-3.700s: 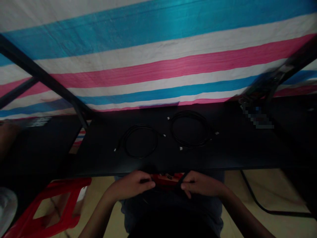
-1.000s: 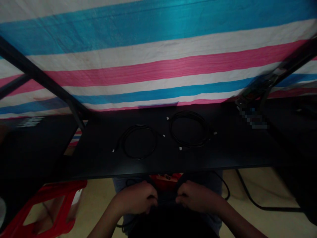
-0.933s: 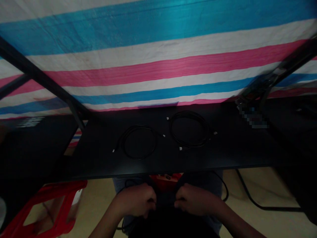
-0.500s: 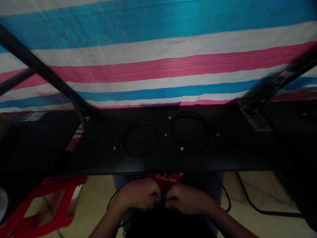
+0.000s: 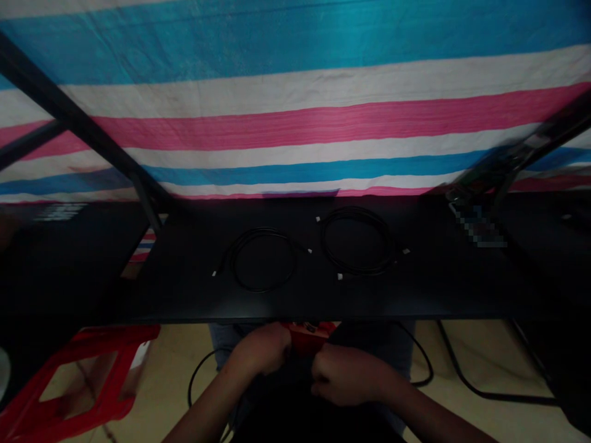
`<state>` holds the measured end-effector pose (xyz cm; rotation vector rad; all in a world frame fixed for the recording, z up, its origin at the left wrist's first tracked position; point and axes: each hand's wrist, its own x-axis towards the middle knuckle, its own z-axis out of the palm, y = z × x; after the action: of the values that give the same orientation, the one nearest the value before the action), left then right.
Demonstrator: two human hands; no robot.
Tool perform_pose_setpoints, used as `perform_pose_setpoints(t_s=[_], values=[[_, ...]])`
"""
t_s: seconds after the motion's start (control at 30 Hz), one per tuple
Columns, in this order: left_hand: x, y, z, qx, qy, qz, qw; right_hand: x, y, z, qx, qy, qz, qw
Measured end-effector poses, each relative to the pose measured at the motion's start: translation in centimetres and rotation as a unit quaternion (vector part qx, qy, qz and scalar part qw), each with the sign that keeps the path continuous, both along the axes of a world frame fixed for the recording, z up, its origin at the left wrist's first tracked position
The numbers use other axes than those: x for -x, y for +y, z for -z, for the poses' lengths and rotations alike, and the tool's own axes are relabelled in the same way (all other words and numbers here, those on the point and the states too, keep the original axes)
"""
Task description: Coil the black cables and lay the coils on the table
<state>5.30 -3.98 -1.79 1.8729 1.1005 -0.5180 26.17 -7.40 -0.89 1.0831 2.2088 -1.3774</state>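
Over my lap, just in front of the table edge, both my hands are curled closed. My left hand [image 5: 265,349] bends downward beside a red object with an orange-and-dark patch [image 5: 314,332]. My right hand [image 5: 341,374] is in a loose fist on the other side of it, lower and apart from the left. Dark clothing hides what the fingers hold, if anything. A black cable [image 5: 190,384] loops out beside my left forearm. On the table lie a coiled black cable [image 5: 262,290] and a thicker coil of black cable [image 5: 357,271], both with pale ends.
The black table [image 5: 184,301] stands before a striped tarp [image 5: 295,129]. Dark metal struts [image 5: 92,138] slope down at both sides. A red plastic stool [image 5: 111,375] stands at lower left. A dark metal tube [image 5: 489,395] bends near the floor at right.
My hands have drawn apart from being close together. The left rose slightly and went left; the right shifted a little. The cable loop at left bulges farther out.
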Motion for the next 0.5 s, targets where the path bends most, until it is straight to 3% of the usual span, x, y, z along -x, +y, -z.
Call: perform_pose_setpoints(t_s=[0.1, 0.23, 0.37, 0.5], values=[[0.8, 0.7, -0.5, 0.071, -0.043, -0.025, 0.996, -1.2, 0.8, -0.5, 0.007, -0.015, 0.041, 0.999], [0.7, 0.8, -1.7, 0.128, -0.116, -0.035, 0.984, -1.1, 1.2, 0.0, 0.017, 0.070, 0.095, 0.993], [0.1, 0.0, -2.0, 0.152, -0.133, -0.033, 0.979, -0.6, 0.8, 1.4, 0.071, 0.106, 0.079, 0.989], [2.1, 0.0, -2.1, 0.178, -0.143, -0.069, 0.971, -3.4, 1.5, 1.2, 0.119, 0.057, 0.066, 0.989]])
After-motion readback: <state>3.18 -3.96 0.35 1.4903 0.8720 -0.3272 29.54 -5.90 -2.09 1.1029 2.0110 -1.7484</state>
